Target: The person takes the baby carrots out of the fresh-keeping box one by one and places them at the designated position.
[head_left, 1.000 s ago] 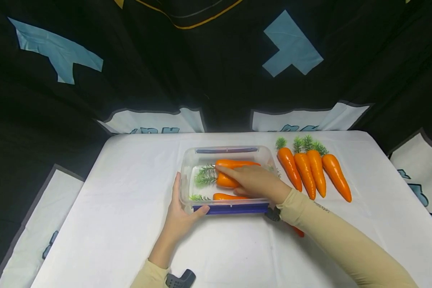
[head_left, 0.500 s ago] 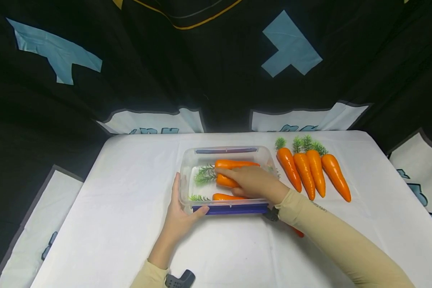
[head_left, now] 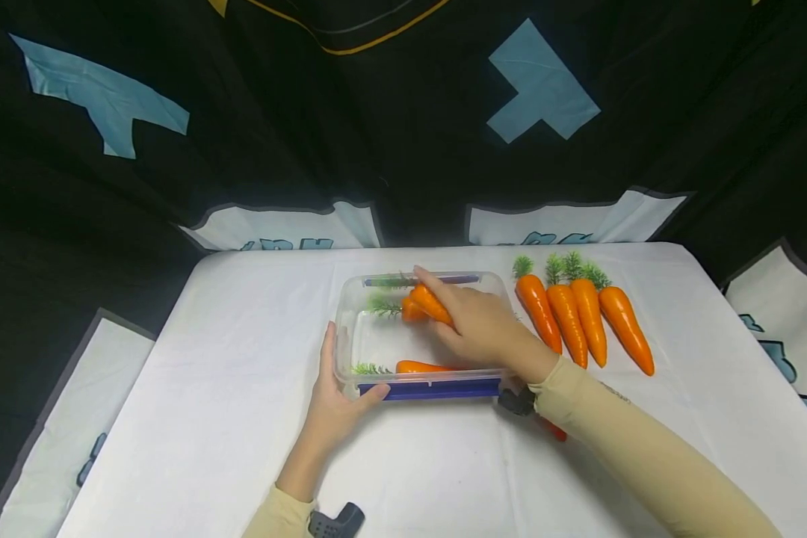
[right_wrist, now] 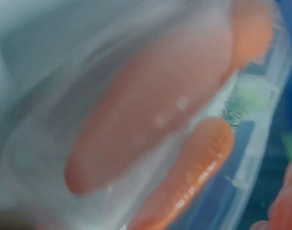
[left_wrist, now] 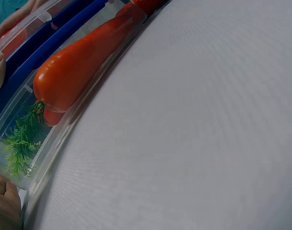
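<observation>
In the head view my left hand (head_left: 336, 403) grips the left front corner of a clear plastic box (head_left: 376, 347), its thumb on the blue front latch (head_left: 444, 389). My right hand (head_left: 480, 321) reaches into the box from the right and holds an orange carrot (head_left: 433, 303) by its body, tilted up toward the far wall. A second carrot (head_left: 412, 309) lies behind it, mostly hidden by the hand. Along the near wall lies another carrot (head_left: 424, 367), which shows through the box side in the left wrist view as a carrot (left_wrist: 79, 67) with green leaves (left_wrist: 22, 143).
Several carrots (head_left: 588, 321) with green tops lie side by side on the white tablecloth (head_left: 242, 359), right of the box. A carrot tip (head_left: 554, 429) shows under the right forearm. Dark cloth (head_left: 350, 134) hangs behind the table. The right wrist view is blurred.
The right hand has moved up and toward the far wall, raising and tilting the carrot from the middle of the box. The left hand and the box stay put.
</observation>
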